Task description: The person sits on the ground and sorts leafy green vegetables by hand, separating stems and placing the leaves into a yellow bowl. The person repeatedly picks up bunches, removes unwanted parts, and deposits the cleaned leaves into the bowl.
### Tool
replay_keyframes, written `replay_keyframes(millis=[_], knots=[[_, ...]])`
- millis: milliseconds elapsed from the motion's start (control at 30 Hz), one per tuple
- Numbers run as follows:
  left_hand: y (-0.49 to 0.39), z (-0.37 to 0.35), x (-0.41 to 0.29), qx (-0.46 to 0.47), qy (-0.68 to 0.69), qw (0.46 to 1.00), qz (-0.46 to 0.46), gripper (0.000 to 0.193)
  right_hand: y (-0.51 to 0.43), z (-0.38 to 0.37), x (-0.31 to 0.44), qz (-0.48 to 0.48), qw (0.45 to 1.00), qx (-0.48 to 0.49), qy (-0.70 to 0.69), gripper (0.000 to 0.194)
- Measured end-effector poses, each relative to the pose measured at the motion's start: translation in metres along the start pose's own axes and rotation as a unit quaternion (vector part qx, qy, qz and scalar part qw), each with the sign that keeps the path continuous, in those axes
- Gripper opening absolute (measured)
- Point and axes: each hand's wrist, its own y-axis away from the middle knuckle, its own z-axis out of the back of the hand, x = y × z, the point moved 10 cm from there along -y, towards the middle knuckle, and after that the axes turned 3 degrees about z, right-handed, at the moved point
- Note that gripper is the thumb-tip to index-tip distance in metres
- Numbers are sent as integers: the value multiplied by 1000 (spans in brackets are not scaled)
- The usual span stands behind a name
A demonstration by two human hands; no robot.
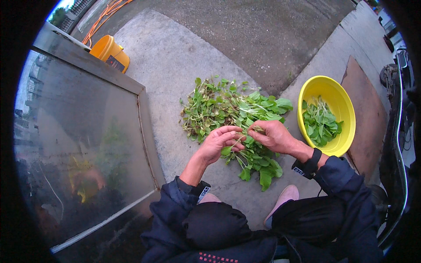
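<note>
Above a loose pile of leafy greens [218, 108] on the concrete, my two hands are close together. My left hand [222, 143] has its thumb and fingers around a thin green sprig [227, 150], whose leaf hangs below the palm. With curled fingers, my right hand [271, 134] pinches a small piece of greenery [259, 129] beside the left fingertips. Just where the fingers meet the stems is partly hidden. On the right stands a yellow plastic basin [349, 128] with leafy greens [320, 123] in it, pale stems lying across the leaves.
To the left rises a metal-framed glass panel [85, 131]. A yellow-orange bucket [113, 54] stands behind its far corner, near an orange cable [105, 16]. A brown board [365, 115] lies beyond the basin. At far right is a curved metal bar [399, 131]. My pink shoes [285, 199] flank the near leaves.
</note>
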Motion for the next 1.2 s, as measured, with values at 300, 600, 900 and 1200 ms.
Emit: replay_keyframes(millis=[300,600,900,1200], knots=[[8,-4,-5,-35,-104,993,-51,41,-1,2,-22,-66,992,-46,-98,26],[2,3,3,-75,-102,991,-29,31,-4,-4,-34,-71,981,-49,-174,29],[-1,2,-3,-88,-189,977,-36,24,2,10,-8,-24,997,-76,15,20],[-5,-12,-3,-55,-175,983,-29,24,6,1,27,151,975,-76,146,17]])
